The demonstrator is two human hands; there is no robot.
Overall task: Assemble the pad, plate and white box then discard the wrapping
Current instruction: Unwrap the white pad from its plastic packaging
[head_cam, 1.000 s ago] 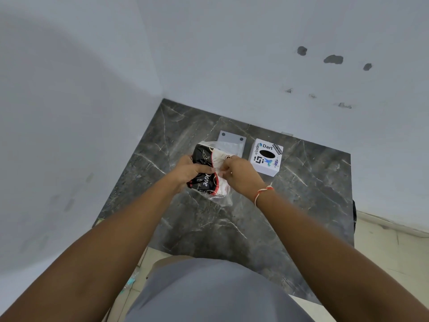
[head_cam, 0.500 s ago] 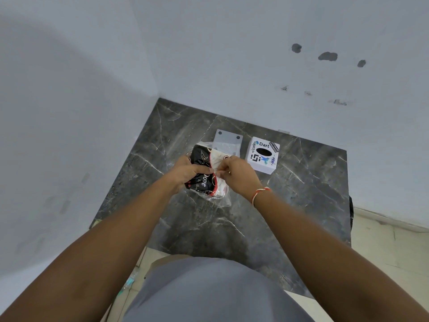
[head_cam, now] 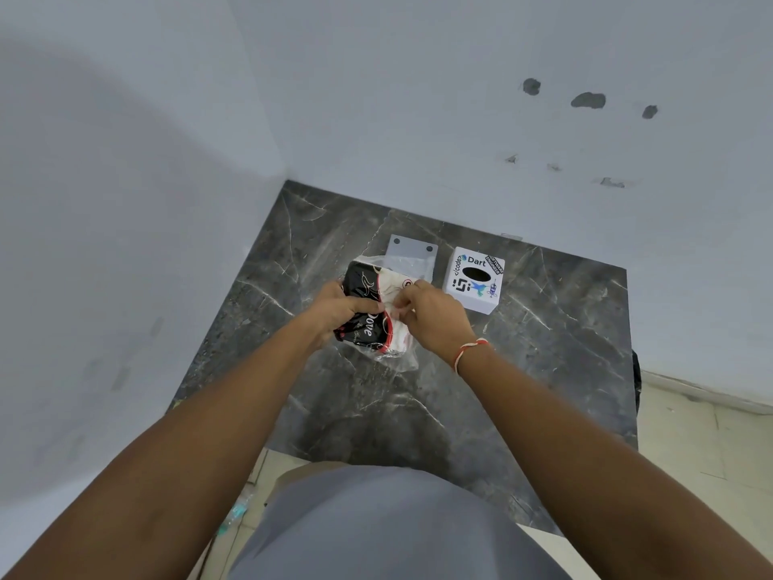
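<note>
A black, white and red pad [head_cam: 368, 316] in clear plastic wrapping [head_cam: 397, 357] is held above the dark marble table [head_cam: 543, 349]. My left hand [head_cam: 339, 309] grips its left side. My right hand [head_cam: 431, 313] pinches the wrapping at the pad's middle, close to the left thumb. Behind the pad a grey plate [head_cam: 412, 255] with two dark holes lies flat on the table, partly hidden by the wrapping. To its right stands the white box [head_cam: 474, 280] with stickers and a black oval opening on top.
Pale walls [head_cam: 376, 119] close the table in at the back and left. The table's right and front edges drop to a light tiled floor [head_cam: 690, 445]. My grey-clad body fills the bottom of the view.
My hands have stayed on the pad, with the right fingers shifting slightly along the wrapping toward the left thumb. The plate and the white box have not moved.
</note>
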